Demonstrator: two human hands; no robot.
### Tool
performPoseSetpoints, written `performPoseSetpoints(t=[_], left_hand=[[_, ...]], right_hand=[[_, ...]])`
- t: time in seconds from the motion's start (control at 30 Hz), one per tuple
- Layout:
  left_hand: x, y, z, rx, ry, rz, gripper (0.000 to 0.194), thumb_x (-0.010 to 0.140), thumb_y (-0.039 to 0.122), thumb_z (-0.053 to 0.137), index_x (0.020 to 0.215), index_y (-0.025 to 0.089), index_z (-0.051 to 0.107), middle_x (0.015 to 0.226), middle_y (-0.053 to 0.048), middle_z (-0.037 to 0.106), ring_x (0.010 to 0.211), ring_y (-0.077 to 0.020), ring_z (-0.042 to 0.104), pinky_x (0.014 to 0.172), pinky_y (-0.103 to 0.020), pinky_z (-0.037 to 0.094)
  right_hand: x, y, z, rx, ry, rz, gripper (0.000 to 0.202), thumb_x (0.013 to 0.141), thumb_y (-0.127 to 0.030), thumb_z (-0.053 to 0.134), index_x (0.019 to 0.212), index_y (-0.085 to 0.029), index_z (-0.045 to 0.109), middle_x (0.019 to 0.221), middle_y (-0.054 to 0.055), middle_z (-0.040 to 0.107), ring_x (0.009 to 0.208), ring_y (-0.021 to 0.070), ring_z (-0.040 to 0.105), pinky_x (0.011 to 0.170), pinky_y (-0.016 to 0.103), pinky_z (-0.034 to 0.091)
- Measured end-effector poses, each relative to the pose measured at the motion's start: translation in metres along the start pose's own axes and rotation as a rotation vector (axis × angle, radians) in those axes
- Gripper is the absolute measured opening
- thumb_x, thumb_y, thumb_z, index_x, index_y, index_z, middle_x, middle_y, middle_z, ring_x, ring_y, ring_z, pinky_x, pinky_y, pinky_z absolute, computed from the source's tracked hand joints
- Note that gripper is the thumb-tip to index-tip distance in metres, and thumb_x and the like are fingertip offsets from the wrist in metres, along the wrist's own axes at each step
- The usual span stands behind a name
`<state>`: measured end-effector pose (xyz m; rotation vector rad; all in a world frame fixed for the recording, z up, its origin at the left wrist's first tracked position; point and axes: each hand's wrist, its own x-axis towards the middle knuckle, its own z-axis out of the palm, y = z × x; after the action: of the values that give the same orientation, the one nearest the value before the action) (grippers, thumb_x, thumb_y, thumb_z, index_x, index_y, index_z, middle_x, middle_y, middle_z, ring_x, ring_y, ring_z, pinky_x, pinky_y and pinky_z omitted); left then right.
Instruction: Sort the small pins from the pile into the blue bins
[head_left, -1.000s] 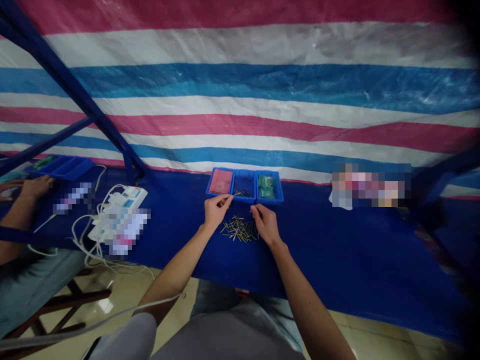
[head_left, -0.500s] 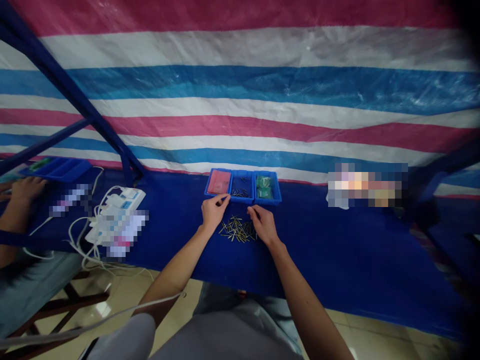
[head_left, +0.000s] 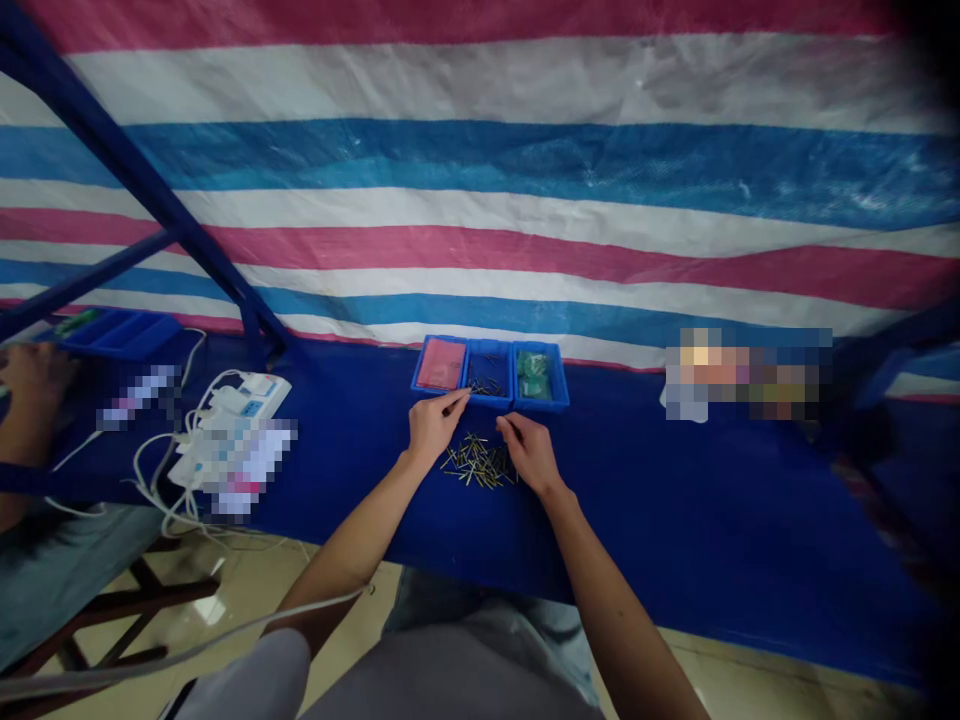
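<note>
A pile of thin brass-coloured metal pieces [head_left: 476, 462], like nails or screws, lies on the blue table. Behind it stands a blue tray [head_left: 491, 402] in three parts: pink sheets or packets [head_left: 441, 363] at left, dark thin metal pieces [head_left: 486, 383] in the middle, green packets [head_left: 533, 374] at right. My left hand [head_left: 433, 428] is at the tray's near edge, thumb and fingers pinched by the middle part. At the pile's right side, my right hand [head_left: 531, 450] is closed in a pinch. Whatever either hand holds is too small to make out.
To the left are a white power strip [head_left: 262, 396] and tangled white cables [head_left: 161, 480]. Beyond them, a co-worker's hand [head_left: 37, 385] is near another blue tray [head_left: 135, 335]. A blurred-out item [head_left: 686, 390] lies at right. A striped sheet [head_left: 480, 245] hangs behind the table.
My left hand has shifted slightly right along the tray's near edge, its fingertips now by the middle part. My right hand stays almost in place. The co-worker's hand has moved left.
</note>
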<state>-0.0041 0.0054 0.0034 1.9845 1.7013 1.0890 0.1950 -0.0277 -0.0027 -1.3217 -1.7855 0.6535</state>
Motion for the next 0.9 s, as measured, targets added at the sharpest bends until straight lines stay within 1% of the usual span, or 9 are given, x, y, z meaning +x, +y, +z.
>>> performPoseSetpoints(t=[0.13,0.23,0.3,0.4,0.5,0.6,0.67,0.77,0.9], left_hand=[[0.001,0.003,-0.004,0.036,-0.109,0.015,0.036,0.099,0.041,0.053,0.131,0.031,0.065,0.059,0.003,0.068,0.057,-0.0107,0.062,0.064,-0.019,0.041],[0.001,0.003,-0.004,-0.010,-0.134,0.063,0.037,0.100,0.040,0.052,0.134,0.029,0.063,0.059,0.003,0.067,0.054,-0.0096,0.060,0.062,-0.019,0.041],[0.001,0.002,-0.004,-0.064,-0.142,0.097,0.035,0.100,0.039,0.052,0.129,0.026,0.067,0.060,0.003,0.067,0.054,-0.0092,0.059,0.061,-0.018,0.041],[0.000,0.000,-0.004,-0.127,-0.173,0.140,0.031,0.099,0.038,0.052,0.119,0.024,0.072,0.060,0.003,0.066,0.053,-0.0089,0.056,0.060,-0.018,0.041],[-0.001,0.000,-0.004,-0.140,-0.208,0.161,0.031,0.098,0.039,0.053,0.116,0.023,0.073,0.059,0.003,0.065,0.052,-0.0093,0.053,0.060,-0.019,0.041],[-0.001,-0.001,-0.004,-0.145,-0.223,0.161,0.030,0.098,0.038,0.054,0.115,0.023,0.073,0.058,0.003,0.064,0.052,-0.0095,0.053,0.059,-0.019,0.040],[-0.001,-0.001,-0.003,-0.155,-0.233,0.155,0.031,0.098,0.038,0.053,0.115,0.022,0.073,0.058,0.002,0.063,0.052,-0.0097,0.053,0.059,-0.019,0.040],[0.000,-0.001,-0.003,-0.162,-0.247,0.145,0.031,0.098,0.039,0.052,0.115,0.022,0.073,0.058,0.002,0.064,0.052,-0.0100,0.054,0.059,-0.019,0.040],[0.001,-0.002,-0.003,-0.162,-0.256,0.144,0.030,0.098,0.039,0.053,0.113,0.023,0.073,0.059,0.002,0.064,0.053,-0.0098,0.055,0.059,-0.018,0.040]], right_hand=[[-0.001,0.002,0.001,-0.029,0.059,0.032,0.036,0.099,-0.046,0.047,0.084,-0.020,0.065,0.071,0.002,0.065,0.061,0.0154,0.055,0.063,0.028,0.039],[0.000,0.003,-0.001,-0.082,0.070,0.011,0.025,0.096,-0.038,0.053,0.084,-0.020,0.066,0.071,0.000,0.065,0.062,0.0150,0.055,0.073,0.031,0.039],[0.000,0.005,-0.007,-0.122,0.027,-0.019,0.018,0.094,-0.032,0.056,0.086,-0.021,0.067,0.076,0.000,0.067,0.067,0.0154,0.056,0.079,0.033,0.037],[0.000,0.011,-0.017,-0.158,-0.075,-0.044,0.012,0.092,-0.030,0.061,0.092,-0.022,0.070,0.081,0.001,0.067,0.075,0.0169,0.057,0.079,0.034,0.035],[0.000,0.016,-0.023,-0.160,-0.171,-0.049,0.012,0.090,-0.033,0.065,0.095,-0.025,0.073,0.083,0.001,0.066,0.079,0.0177,0.056,0.079,0.034,0.035],[0.001,0.018,-0.023,-0.194,-0.239,-0.071,0.012,0.088,-0.036,0.070,0.095,-0.028,0.075,0.091,0.003,0.068,0.087,0.0200,0.056,0.083,0.037,0.034],[0.001,0.017,-0.022,-0.232,-0.268,-0.084,0.011,0.087,-0.037,0.072,0.094,-0.030,0.076,0.094,0.003,0.068,0.092,0.0220,0.055,0.085,0.039,0.033],[0.001,0.015,-0.020,-0.266,-0.291,-0.086,0.009,0.086,-0.037,0.074,0.093,-0.032,0.077,0.097,0.003,0.069,0.094,0.0230,0.054,0.085,0.040,0.032],[0.001,0.015,-0.019,-0.275,-0.283,-0.085,0.007,0.088,-0.035,0.071,0.091,-0.032,0.077,0.098,0.003,0.068,0.096,0.0230,0.054,0.086,0.041,0.032]])
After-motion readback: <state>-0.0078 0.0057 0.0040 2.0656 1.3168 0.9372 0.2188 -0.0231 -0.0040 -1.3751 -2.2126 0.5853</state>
